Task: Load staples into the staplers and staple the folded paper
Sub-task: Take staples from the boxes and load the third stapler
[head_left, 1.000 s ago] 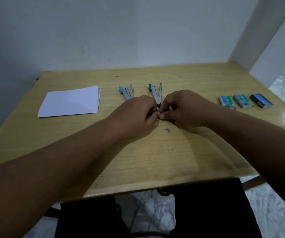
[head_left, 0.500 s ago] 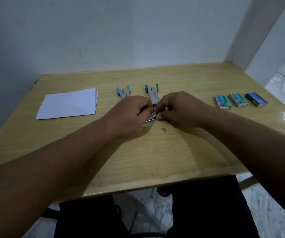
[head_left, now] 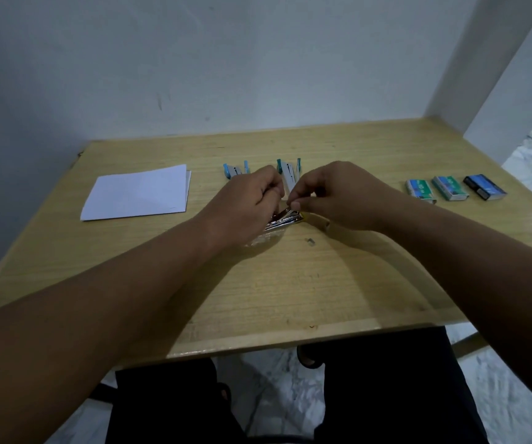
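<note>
My left hand (head_left: 245,200) grips a shiny silver stapler (head_left: 282,220) just above the table's middle. The stapler's metal jaws are spread apart, with a yellow bit at the right end. My right hand (head_left: 338,193) pinches the stapler's right tip between thumb and forefinger. Whether staples are between those fingers is hidden. Behind my hands lie a blue stapler (head_left: 234,170) and a teal stapler (head_left: 288,173), both opened up. The folded white paper (head_left: 139,193) lies flat at the left.
Three small staple boxes stand in a row at the right: two green (head_left: 419,190) (head_left: 450,187) and one dark blue (head_left: 483,186). A tiny staple scrap (head_left: 310,241) lies on the wooden table (head_left: 290,299). White walls close off the back and the right.
The silver stapler has come into view below my left hand, its metal parts now spread wider. Both hands stay together at the table's middle.
</note>
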